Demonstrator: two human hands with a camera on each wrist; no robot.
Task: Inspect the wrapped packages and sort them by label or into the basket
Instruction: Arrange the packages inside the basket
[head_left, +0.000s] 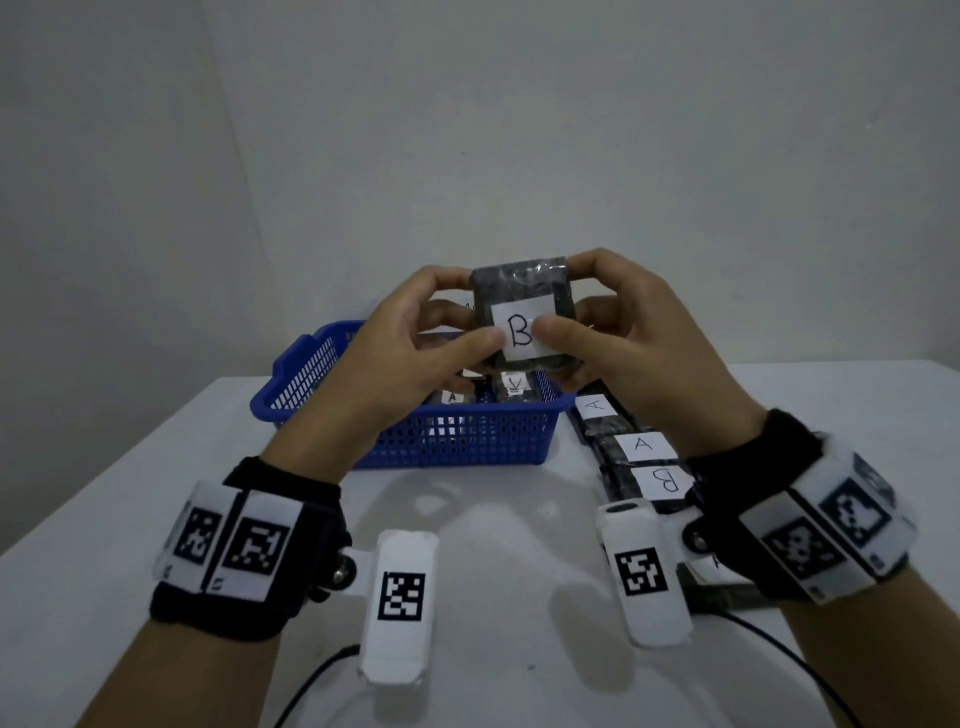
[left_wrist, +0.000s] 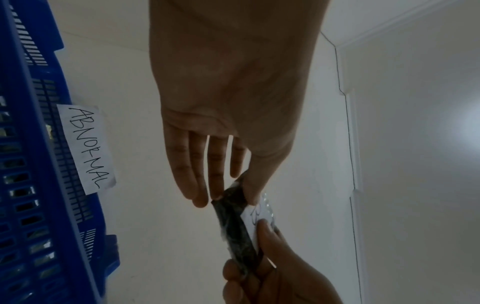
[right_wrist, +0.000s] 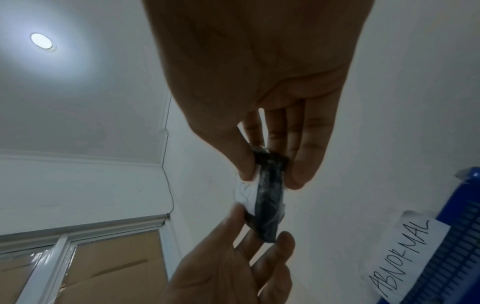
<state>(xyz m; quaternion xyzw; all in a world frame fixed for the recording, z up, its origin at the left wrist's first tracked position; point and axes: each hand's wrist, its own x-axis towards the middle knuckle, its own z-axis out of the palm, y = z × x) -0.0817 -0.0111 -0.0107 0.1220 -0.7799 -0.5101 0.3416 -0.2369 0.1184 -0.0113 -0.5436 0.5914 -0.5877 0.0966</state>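
Observation:
Both hands hold up a dark plastic-wrapped package (head_left: 521, 291) with a white label reading B, above the blue basket (head_left: 467, 441). My left hand (head_left: 415, 338) pinches its left edge, thumb on the front by the label, fingers behind. My right hand (head_left: 613, 332) pinches the right edge the same way. The left wrist view shows the package (left_wrist: 237, 232) edge-on between fingers and thumb; so does the right wrist view, package (right_wrist: 269, 197). The basket carries a paper tag reading ABNORMAL (left_wrist: 87, 149) and holds several wrapped packages (head_left: 511, 387) labelled A.
A row of wrapped packages lies on the white table (head_left: 104, 545) right of the basket, labelled A (head_left: 595, 405), A (head_left: 643, 446) and B (head_left: 665, 480). Black cables run over the table's near edge. A plain wall stands behind.

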